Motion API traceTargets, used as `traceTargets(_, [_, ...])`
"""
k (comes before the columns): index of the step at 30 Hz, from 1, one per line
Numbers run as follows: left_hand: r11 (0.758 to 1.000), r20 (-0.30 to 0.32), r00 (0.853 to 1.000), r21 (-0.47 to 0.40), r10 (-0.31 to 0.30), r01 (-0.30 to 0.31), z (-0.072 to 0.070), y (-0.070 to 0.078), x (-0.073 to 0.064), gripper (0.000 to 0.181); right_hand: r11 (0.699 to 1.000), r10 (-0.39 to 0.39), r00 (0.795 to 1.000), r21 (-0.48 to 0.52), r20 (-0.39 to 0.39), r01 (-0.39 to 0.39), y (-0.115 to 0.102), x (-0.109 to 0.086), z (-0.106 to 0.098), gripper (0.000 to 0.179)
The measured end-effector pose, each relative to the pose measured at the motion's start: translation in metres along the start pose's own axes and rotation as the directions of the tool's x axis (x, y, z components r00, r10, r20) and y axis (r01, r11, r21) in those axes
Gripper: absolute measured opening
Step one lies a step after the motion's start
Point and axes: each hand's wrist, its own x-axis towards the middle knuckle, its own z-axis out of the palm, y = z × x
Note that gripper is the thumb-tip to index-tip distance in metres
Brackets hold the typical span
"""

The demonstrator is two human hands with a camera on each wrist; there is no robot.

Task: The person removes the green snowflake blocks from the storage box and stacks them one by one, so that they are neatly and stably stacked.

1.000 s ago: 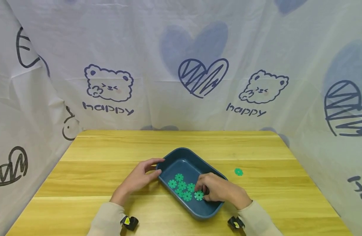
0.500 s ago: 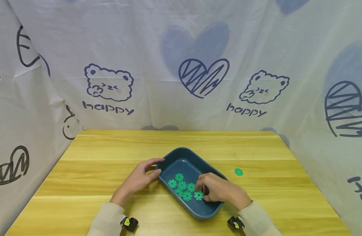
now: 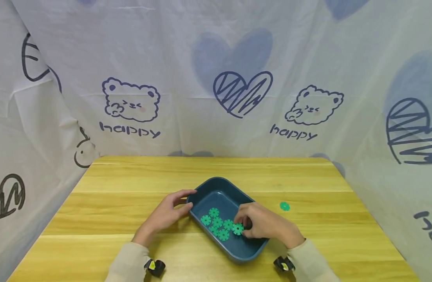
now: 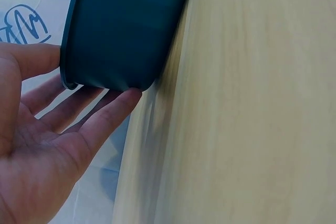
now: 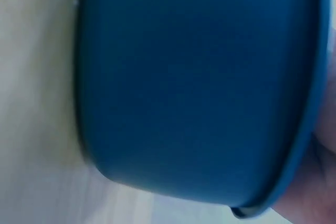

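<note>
Here we note the right hand [image 3: 265,224] pinching a green notched disc [image 3: 238,228] within the blue bin [image 3: 220,197], steadied opposite only by the relaxed left hand [image 3: 164,213], so a knock might skid it.

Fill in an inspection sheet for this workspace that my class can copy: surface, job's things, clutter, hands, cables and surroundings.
Surface: wood-grain table, light yellow.
Job's things: dark blue tray, set at an angle on the table; several green notched discs lie inside, grouped along one long side.
Clutter: one loose green disc on the table, outside the tray to the right.
Left hand: touches the tray's end, at the rim and outer wall.
Right hand: reaches into the tray, pinching a notched disc.
Cables: nothing seen.
Surroundings: whitish cloth printed with hearts, bears and "happy".
</note>
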Motion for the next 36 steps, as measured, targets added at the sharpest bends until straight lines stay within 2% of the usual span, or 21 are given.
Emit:
traceTargets(4, [1.000,-0.005,1.000,-0.004,-0.004,0.004,0.001,0.001,-0.001,0.044,0.999,0.033,0.999,0.041,-0.006,-0.033,0.001,-0.005,-0.008,0.025])
traceTargets(13, [1.000,-0.012,1.000,-0.005,-0.010,0.010,0.002,0.005,-0.003,0.044,0.997,0.004,0.998,0.073,-0.067,0.001,0.004,-0.021,-0.030,0.026])
traceTargets(19, [1.000,-0.006,1.000,-0.008,0.001,-0.001,0.003,0.006,-0.002,0.045,0.997,0.026,0.989,0.081,-0.145,-0.014,0.012,-0.036,-0.048,0.024])
traceTargets(26, [1.000,0.002,1.000,-0.011,0.018,-0.018,0.003,0.004,-0.003,0.044,0.999,0.023,0.965,0.035,-0.260,-0.015,0.033,-0.057,-0.062,0.024])
traceTargets(31, [1.000,-0.002,1.000,-0.002,0.021,-0.021,0.004,0.005,-0.004,0.044,0.998,0.058,0.956,0.006,-0.287,-0.059,0.048,-0.067,-0.066,0.025])
traceTargets(36, [1.000,0.002,1.000,0.001,0.023,-0.023,0.004,0.005,-0.004,0.045,0.991,0.126,0.945,-0.005,-0.302,-0.134,0.061,-0.072,-0.066,0.023])
